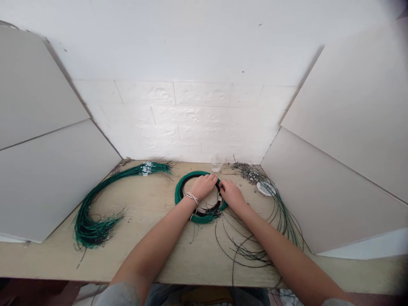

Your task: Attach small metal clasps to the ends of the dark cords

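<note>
A round coil of green and black wire (183,187) lies in the middle of the wooden table (149,208). My left hand (203,185), with a bracelet at the wrist, rests on the coil's far side, fingers curled on the wire. On the coil's right side sits my right hand (231,194), fingers bent and pinched at the wire close to the left fingertips. What the fingertips pinch is too small to make out beyond the wire itself.
A long bundle of green wires (95,212) curves along the left. Loose green and black wires (280,216) spread at the right, beside a white dish (264,188) and a pile of small metal parts (250,171). A clear cup (216,163) stands at the back wall. Grey panels flank both sides.
</note>
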A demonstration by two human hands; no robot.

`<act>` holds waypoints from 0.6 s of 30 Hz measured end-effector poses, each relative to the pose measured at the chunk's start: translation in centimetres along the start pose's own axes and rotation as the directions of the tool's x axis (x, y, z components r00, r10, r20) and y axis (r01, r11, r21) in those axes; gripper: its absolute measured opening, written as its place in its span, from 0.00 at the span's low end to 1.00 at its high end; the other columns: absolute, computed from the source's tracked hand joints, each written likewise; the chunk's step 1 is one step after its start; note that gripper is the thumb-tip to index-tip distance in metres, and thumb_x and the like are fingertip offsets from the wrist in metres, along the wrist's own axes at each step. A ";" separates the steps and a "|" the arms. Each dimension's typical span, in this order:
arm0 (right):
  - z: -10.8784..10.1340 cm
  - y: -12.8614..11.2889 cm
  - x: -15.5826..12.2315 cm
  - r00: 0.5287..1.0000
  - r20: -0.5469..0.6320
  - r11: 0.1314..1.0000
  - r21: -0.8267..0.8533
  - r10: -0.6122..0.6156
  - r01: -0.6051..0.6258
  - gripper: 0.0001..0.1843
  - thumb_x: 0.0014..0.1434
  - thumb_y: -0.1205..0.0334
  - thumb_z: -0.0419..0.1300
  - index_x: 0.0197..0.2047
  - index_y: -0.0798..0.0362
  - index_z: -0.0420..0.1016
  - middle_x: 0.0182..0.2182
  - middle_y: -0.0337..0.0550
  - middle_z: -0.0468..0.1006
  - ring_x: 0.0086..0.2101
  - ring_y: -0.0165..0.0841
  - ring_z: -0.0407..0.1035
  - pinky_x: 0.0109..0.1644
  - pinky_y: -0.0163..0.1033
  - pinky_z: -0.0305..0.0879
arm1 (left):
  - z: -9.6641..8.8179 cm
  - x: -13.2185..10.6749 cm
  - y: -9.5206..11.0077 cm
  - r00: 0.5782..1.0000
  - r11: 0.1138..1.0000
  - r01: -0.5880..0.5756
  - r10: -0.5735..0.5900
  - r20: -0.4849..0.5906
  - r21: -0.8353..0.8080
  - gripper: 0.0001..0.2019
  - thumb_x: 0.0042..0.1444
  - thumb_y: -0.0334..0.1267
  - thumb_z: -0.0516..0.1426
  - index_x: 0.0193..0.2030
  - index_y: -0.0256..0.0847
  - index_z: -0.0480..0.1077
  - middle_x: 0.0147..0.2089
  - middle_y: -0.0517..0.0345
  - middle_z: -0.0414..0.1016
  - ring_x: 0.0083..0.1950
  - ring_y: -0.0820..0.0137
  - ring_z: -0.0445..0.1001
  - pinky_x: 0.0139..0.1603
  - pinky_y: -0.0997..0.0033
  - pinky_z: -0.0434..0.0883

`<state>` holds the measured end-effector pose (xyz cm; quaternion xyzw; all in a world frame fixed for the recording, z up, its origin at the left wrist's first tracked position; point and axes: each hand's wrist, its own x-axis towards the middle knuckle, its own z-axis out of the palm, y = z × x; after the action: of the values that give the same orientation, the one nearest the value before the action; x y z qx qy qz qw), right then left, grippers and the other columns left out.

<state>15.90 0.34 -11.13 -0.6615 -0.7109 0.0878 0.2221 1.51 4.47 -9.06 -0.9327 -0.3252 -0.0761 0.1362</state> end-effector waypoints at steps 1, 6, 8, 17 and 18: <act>0.0 0.0 0.0 1.000 -0.002 1.000 0.010 -0.002 0.002 0.10 0.54 0.71 0.50 0.37 0.54 0.70 0.37 0.45 0.73 0.38 0.32 0.64 0.40 0.34 0.54 | 0.0 0.0 0.0 1.000 1.000 0.018 -0.018 0.000 -0.008 0.06 0.59 0.31 0.47 0.41 0.35 0.62 0.41 0.51 0.68 0.40 0.65 0.67 0.36 0.67 0.63; -0.6 0.3 0.3 0.998 0.016 0.994 0.097 -0.056 0.054 0.13 0.58 0.62 0.49 0.39 0.54 0.74 0.37 0.44 0.75 0.39 0.32 0.65 0.43 0.34 0.57 | 0.2 0.0 -0.3 0.993 0.988 0.117 -0.118 -0.002 -0.097 0.07 0.60 0.32 0.45 0.42 0.35 0.62 0.39 0.51 0.68 0.40 0.65 0.67 0.38 0.67 0.64; -0.9 0.3 0.4 0.996 0.043 0.990 0.121 -0.080 0.075 0.12 0.57 0.61 0.52 0.36 0.53 0.76 0.34 0.42 0.76 0.37 0.31 0.67 0.41 0.33 0.58 | 0.4 -0.1 -0.4 0.982 0.969 0.182 -0.186 -0.011 -0.165 0.09 0.61 0.34 0.44 0.41 0.35 0.63 0.39 0.50 0.68 0.40 0.66 0.67 0.41 0.66 0.65; -1.6 -0.5 0.9 0.985 0.085 0.988 0.041 -0.149 0.146 0.10 0.55 0.64 0.54 0.30 0.53 0.76 0.31 0.42 0.74 0.34 0.31 0.66 0.38 0.33 0.57 | 1.8 0.0 -1.3 0.991 0.914 0.106 -0.131 -0.038 -0.391 0.14 0.56 0.38 0.52 0.48 0.41 0.69 0.50 0.50 0.66 0.51 0.66 0.63 0.53 0.64 0.62; -1.8 -0.8 1.1 0.983 0.083 0.987 0.021 -0.162 0.161 0.10 0.56 0.64 0.53 0.31 0.53 0.76 0.31 0.43 0.73 0.34 0.32 0.66 0.39 0.34 0.57 | 1.9 0.0 -1.4 0.991 0.909 0.099 -0.128 -0.045 -0.405 0.14 0.56 0.38 0.51 0.48 0.41 0.70 0.50 0.50 0.66 0.51 0.66 0.64 0.53 0.64 0.62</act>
<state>15.94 1.03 -8.97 -0.5957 -0.7704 0.1025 0.2027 0.78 6.10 -10.57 -0.9169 -0.3514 -0.1818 -0.0517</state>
